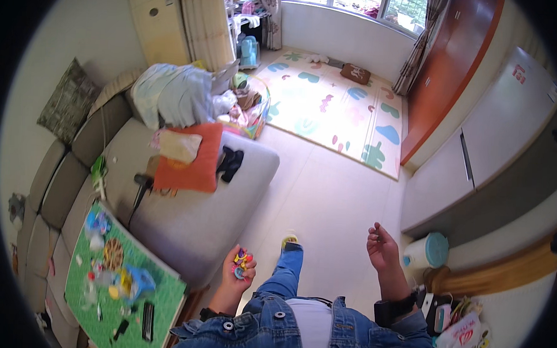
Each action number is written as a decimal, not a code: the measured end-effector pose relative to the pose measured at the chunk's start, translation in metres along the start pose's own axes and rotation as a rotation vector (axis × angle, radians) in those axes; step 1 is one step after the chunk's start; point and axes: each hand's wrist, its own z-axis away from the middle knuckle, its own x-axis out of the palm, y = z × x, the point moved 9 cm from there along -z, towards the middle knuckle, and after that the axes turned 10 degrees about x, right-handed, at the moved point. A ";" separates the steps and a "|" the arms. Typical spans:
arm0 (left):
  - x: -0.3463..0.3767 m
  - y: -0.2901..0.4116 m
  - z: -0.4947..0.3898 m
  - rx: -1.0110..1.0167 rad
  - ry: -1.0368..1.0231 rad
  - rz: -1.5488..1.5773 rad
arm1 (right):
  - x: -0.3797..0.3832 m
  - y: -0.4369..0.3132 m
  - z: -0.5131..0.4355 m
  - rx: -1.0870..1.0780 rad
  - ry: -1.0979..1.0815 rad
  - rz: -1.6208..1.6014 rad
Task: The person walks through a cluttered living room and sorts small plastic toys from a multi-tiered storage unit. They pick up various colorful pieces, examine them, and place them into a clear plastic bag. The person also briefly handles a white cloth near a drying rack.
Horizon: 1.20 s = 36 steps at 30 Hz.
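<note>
My left hand (238, 270) is closed around a cluster of small colourful plastic toys (240, 262), in yellow, red, pink, purple and blue. It is held in front of my body, to the right of the low table's corner. My right hand (382, 246) is raised over the pale floor with its fingers loosely curled in, and nothing shows in it. The nearest thing to it is a white bin with a light blue lid (436, 251). Between my hands, one leg in blue jeans (281, 270) steps forward in a yellow shoe (289, 240).
A green-topped table (165, 304) at left bears toys and a blue basket (141, 282). Behind it stands a grey sofa (202, 217) with an orange cushion (209, 161) and a hair dryer (142, 182). A patterned play mat (327, 115) lies ahead; a refrigerator (445, 190) stands right.
</note>
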 end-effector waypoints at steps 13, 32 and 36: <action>0.316 0.001 -0.493 -0.124 -0.177 -0.110 | -0.026 -0.300 -0.354 -0.142 0.391 -0.181; 0.466 0.198 -0.953 0.075 0.070 0.015 | 0.334 -0.400 -1.015 0.267 0.133 -0.027; 0.516 0.243 -1.022 0.024 -0.010 0.013 | 0.364 -0.418 -1.081 0.270 0.192 0.066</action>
